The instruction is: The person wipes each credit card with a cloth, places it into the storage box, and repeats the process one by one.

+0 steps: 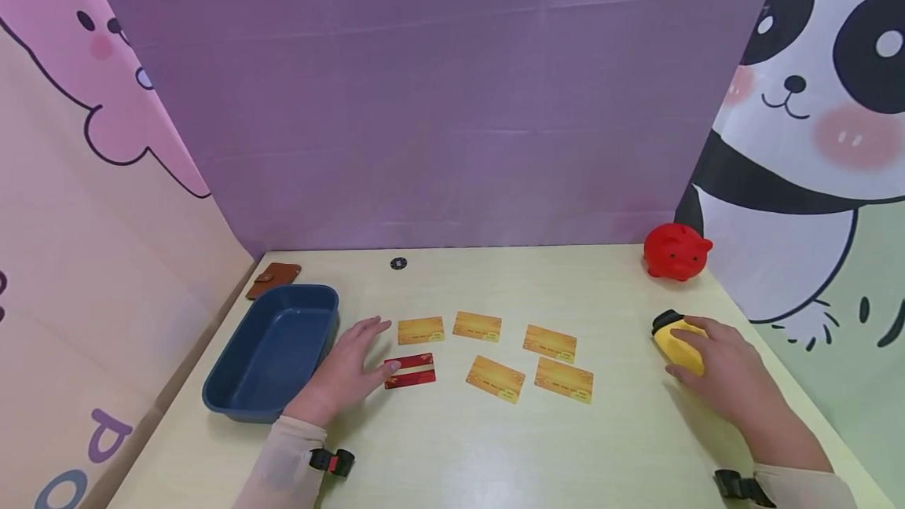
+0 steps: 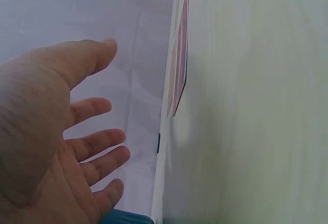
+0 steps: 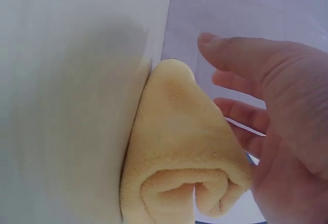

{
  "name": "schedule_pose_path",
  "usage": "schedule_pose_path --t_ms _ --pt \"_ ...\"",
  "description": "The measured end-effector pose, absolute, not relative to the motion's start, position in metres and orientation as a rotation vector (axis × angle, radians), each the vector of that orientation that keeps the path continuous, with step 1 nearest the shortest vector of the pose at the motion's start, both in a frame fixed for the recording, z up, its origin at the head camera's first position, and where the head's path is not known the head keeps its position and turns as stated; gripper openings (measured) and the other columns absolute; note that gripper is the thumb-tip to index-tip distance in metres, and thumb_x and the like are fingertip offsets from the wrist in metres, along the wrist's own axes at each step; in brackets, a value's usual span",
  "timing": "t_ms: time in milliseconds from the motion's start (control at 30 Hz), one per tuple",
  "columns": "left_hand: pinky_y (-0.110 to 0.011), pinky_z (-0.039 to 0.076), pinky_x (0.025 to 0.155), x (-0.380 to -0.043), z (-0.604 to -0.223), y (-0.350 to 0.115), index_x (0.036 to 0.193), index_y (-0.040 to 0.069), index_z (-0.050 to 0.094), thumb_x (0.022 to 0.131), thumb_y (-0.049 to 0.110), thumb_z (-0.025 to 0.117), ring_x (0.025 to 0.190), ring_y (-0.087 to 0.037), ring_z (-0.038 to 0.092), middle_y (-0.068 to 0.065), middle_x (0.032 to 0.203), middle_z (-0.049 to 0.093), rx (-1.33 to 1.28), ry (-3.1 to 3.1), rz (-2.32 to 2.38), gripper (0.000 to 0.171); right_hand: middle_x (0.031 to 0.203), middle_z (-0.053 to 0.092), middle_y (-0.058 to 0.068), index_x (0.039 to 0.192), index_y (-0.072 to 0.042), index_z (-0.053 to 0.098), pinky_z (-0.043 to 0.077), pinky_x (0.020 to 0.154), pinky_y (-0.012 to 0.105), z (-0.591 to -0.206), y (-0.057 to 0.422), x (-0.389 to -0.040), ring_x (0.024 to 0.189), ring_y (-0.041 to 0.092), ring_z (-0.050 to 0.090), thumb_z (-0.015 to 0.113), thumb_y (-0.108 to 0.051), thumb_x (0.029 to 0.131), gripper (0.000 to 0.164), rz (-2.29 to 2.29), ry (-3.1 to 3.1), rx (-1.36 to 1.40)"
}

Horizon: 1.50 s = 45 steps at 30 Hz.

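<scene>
A red card (image 1: 413, 378) with a pale stripe lies by the thumb of my left hand (image 1: 346, 371), whose fingers are spread above the table; in the left wrist view, that hand (image 2: 56, 131) holds nothing. Several gold cards (image 1: 495, 378) lie to the right of the red one. At the right side, my right hand (image 1: 731, 371) reaches over a rolled yellow cloth (image 1: 679, 346) with a black piece (image 1: 666, 320) at its far end. From the right wrist, the thumb stands apart from the cloth (image 3: 174, 116), and the loosely bent fingers are partly hidden behind it.
Left of the cards stands a blue bin (image 1: 272, 352), with a brown leather wallet (image 1: 273, 279) behind it. A small black disc (image 1: 399, 263) lies near the table's back edge. A red piggy bank (image 1: 676, 252) stands at the back right. Cloth-like walls border the table.
</scene>
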State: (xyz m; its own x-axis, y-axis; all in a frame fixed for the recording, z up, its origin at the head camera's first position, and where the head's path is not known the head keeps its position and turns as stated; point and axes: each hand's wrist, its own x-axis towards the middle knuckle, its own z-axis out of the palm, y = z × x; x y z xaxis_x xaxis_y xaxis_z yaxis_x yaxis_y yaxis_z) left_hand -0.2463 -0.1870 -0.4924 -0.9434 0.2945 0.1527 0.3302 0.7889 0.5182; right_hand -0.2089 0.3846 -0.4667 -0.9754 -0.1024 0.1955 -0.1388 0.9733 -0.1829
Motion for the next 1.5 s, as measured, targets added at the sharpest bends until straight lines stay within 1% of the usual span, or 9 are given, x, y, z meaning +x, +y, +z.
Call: schedule_pose_path --t_ms 167,333,667,800,1000,1100,1167,1367,1500 --pt "-0.051 0.042 0.118 -0.246 -0.494 -0.188 0.158 0.018 0.047 0.095 0.042 0.077 0.149 -0.029 0.039 -0.007 0.163 0.041 -0.495 -2.936 -0.861 0.074 0.143 0.045 0.037 0.135 0.008 0.062 0.04 0.1 0.08 -0.468 0.386 -0.208 0.127 0.06 0.039 0.09 -0.031 0.082 0.072 0.338 -3.002 0.16" --pt "-0.051 0.044 0.116 -0.245 -0.494 -0.187 0.156 0.016 0.049 0.095 0.036 0.079 0.145 -0.028 0.044 -0.006 0.158 0.047 -0.487 -2.918 -0.886 0.072 0.141 0.045 0.039 0.136 0.011 0.059 0.042 0.099 0.078 -0.473 0.39 -0.208 0.127 0.061 0.039 0.089 -0.033 0.083 0.075 0.351 -3.018 0.153" --pt "-0.049 0.046 0.114 -0.246 -0.495 -0.187 0.155 0.016 0.05 0.095 0.033 0.079 0.14 -0.026 0.049 -0.006 0.152 0.051 -0.482 -2.903 -0.91 0.069 0.144 0.033 0.043 0.144 0.017 0.045 0.04 0.101 0.078 -0.479 0.403 -0.212 0.126 0.063 0.038 0.086 -0.043 0.085 0.093 0.427 -3.064 0.064" --pt "-0.049 0.047 0.114 -0.245 -0.495 -0.185 0.154 0.015 0.052 0.094 0.032 0.08 0.139 -0.026 0.051 -0.005 0.151 0.052 -0.485 -2.907 -0.917 0.068 0.142 0.029 0.045 0.146 0.015 0.041 0.04 0.1 0.079 -0.482 0.408 -0.212 0.122 0.063 0.039 0.085 -0.043 0.086 0.094 0.47 -3.083 0.03" --pt "-0.047 0.048 0.113 -0.246 -0.497 -0.184 0.149 0.017 0.057 0.095 0.033 0.08 0.136 -0.024 0.052 -0.002 0.147 0.054 -0.485 -2.912 -0.917 0.061 0.134 0.038 0.043 0.147 0.009 0.037 0.043 0.096 0.079 -0.485 0.416 -0.214 0.114 0.061 0.045 0.081 -0.026 0.091 0.08 0.514 -3.106 -0.018" --pt "-0.047 0.048 0.113 -0.246 -0.498 -0.184 0.146 0.018 0.059 0.095 0.034 0.08 0.135 -0.023 0.053 -0.001 0.145 0.055 -0.483 -2.914 -0.915 0.058 0.133 0.039 0.043 0.149 0.008 0.036 0.044 0.094 0.079 -0.486 0.419 -0.215 0.113 0.06 0.047 0.08 -0.023 0.092 0.079 0.522 -3.114 -0.042" --pt "-0.047 0.049 0.112 -0.245 -0.499 -0.184 0.146 0.018 0.059 0.095 0.034 0.08 0.134 -0.023 0.054 -0.001 0.144 0.056 -0.474 -2.92 -0.914 0.058 0.133 0.04 0.042 0.15 0.008 0.034 0.045 0.094 0.078 -0.488 0.421 -0.216 0.111 0.059 0.048 0.081 -0.025 0.091 0.083 0.521 -3.113 -0.049" --pt "-0.047 0.049 0.112 -0.245 -0.499 -0.183 0.145 0.017 0.061 0.096 0.034 0.079 0.132 -0.023 0.055 0.0 0.141 0.057 -0.473 -2.929 -0.936 0.055 0.135 0.039 0.042 0.154 0.007 0.032 0.046 0.091 0.078 -0.49 0.426 -0.218 0.112 0.059 0.046 0.087 -0.039 0.084 0.1 0.529 -3.106 -0.072" --pt "-0.048 0.048 0.112 -0.245 -0.498 -0.183 0.145 0.016 0.061 0.096 0.033 0.079 0.133 -0.023 0.055 0.0 0.141 0.057 -0.468 -2.941 -0.962 0.055 0.139 0.039 0.042 0.155 0.004 0.034 0.043 0.091 0.08 -0.49 0.429 -0.219 0.117 0.061 0.042 0.089 -0.04 0.082 0.102 0.557 -3.096 -0.111"
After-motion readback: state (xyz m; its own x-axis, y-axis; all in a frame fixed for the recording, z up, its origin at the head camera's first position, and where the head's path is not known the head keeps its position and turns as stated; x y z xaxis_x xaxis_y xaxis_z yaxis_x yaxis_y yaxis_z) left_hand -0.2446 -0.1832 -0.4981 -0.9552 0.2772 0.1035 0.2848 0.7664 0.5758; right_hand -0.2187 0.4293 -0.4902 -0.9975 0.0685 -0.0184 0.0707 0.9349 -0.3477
